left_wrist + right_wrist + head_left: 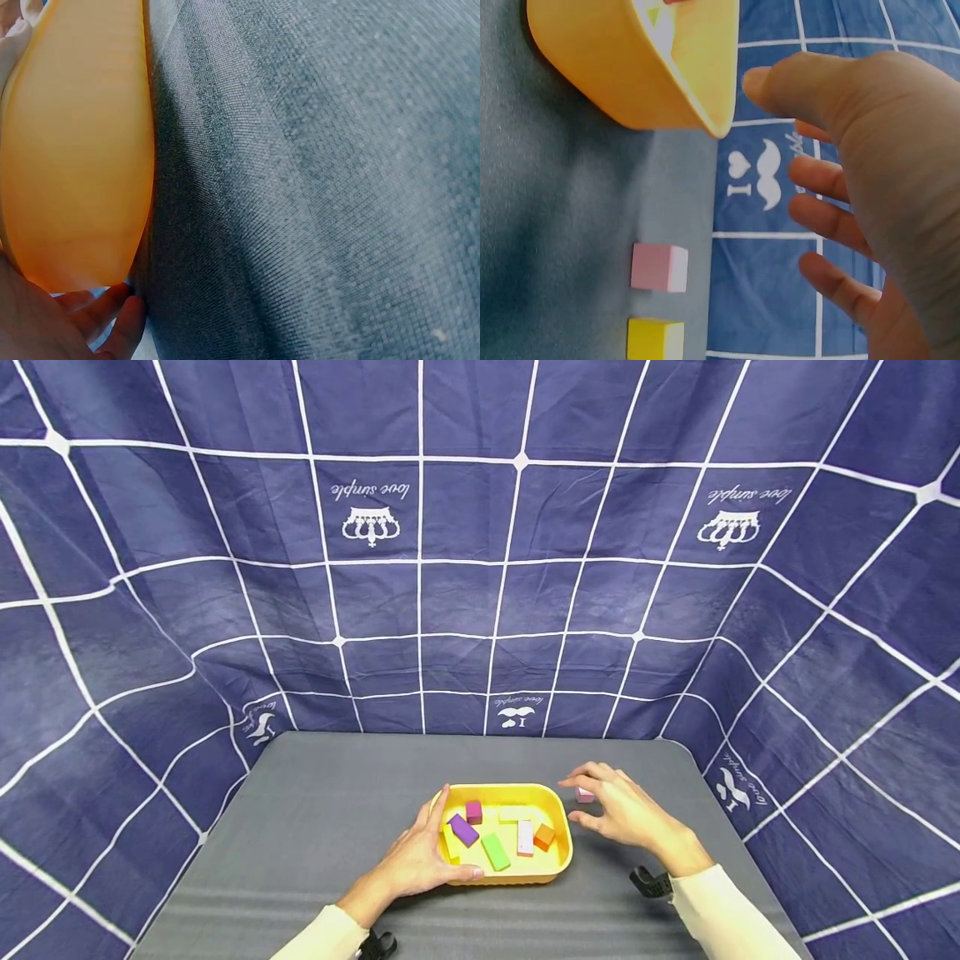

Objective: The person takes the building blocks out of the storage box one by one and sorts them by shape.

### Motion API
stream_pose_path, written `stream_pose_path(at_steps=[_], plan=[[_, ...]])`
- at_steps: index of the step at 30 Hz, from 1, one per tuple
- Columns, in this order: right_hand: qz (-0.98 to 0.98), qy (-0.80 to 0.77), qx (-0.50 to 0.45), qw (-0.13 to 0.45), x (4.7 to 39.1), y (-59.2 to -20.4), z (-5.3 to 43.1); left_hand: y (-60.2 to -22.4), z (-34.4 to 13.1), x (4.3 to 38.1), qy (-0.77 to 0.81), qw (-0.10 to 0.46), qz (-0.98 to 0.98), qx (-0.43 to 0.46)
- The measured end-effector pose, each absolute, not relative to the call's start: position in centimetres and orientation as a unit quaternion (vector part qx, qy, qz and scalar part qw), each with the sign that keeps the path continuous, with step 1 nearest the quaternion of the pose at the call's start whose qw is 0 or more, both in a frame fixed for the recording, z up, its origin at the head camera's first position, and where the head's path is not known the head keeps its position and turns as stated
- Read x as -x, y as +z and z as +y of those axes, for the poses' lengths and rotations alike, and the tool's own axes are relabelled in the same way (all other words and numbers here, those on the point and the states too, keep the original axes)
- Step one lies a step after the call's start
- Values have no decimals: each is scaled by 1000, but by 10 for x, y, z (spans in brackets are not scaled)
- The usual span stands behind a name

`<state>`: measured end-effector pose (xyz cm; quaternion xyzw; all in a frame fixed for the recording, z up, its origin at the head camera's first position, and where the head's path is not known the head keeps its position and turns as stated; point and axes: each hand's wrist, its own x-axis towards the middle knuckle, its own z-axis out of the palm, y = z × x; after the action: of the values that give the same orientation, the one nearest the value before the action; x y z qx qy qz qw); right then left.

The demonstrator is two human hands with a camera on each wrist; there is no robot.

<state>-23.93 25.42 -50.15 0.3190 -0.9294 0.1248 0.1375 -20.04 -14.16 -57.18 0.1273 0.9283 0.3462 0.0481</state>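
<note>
A yellow plastic tub (517, 878) stands on the grey cloth, with several colored blocks lying inside. My left hand (420, 858) grips its left end, thumb over the near side and fingers round the far side. In the left wrist view, fingers (129, 326) curl about the end of the tub (82, 150). My right hand (622, 806) hovers just right of the tub, its fingers spread, loosely bent and holding nothing. Beneath it lies a pink block (585, 796), partly covered by the hand. The right wrist view shows that pink block (651, 266) beside a yellow block (646, 341).
Among the blocks in the tub are a purple one (463, 830), a green one (496, 852), an orange one (544, 837) and a magenta cube (474, 812). A blue curtain (465, 593) with white grid lines surrounds the grey-covered table (322, 810) at the back and sides.
</note>
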Motion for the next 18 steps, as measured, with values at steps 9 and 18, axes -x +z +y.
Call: stream_pose_path(at_steps=[9, 18], plan=[[-922, 112, -358, 95, 237, -500, 236, -571, -142, 201, 347, 43, 928, -129], [-912, 65, -400, 59, 237, -500, 218, -570, -142, 199, 347, 45, 928, -128]])
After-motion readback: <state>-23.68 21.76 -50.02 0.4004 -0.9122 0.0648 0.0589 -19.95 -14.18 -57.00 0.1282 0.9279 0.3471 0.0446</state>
